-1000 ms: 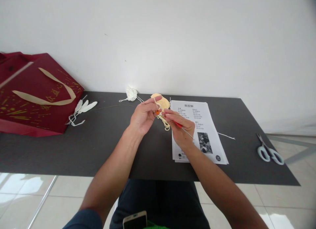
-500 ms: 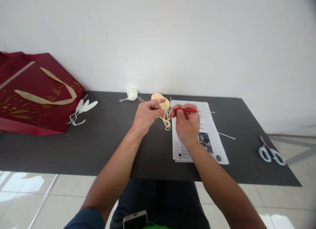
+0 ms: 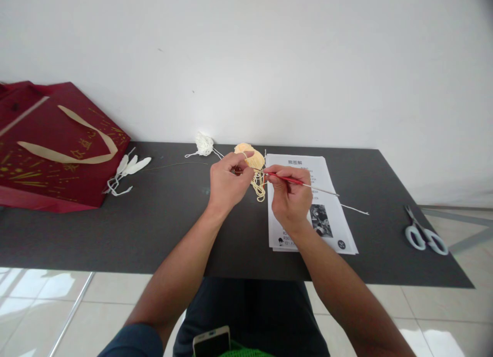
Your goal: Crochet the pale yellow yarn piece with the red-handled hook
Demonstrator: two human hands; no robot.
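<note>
My right hand (image 3: 290, 192) is closed round the red handle of a crochet hook (image 3: 289, 180), whose metal shaft points right and down. The hook's other end reaches left to my left hand (image 3: 230, 181). Thumb and index finger of that hand pinch together on yarn, with a pale strand at the index finger; the worked piece is mostly hidden by the fingers. Just behind my hands lies a ball of pale yellow yarn (image 3: 252, 155). Loose loops of yellow yarn (image 3: 259, 188) hang or lie between the two hands.
Printed sheets (image 3: 335, 228) lie under my right hand, a white yarn end (image 3: 355, 209) beyond them. Scissors (image 3: 422, 236) rest near the table's right end. White yarn (image 3: 204, 144) is at the back; small white crocheted pieces (image 3: 133, 166) lie by a red paper bag (image 3: 65, 156).
The hook has tilted, its right end now lower. My left fingers have curled in closer, and the orange bit by them is no longer plainly seen. The view has shifted slightly.
</note>
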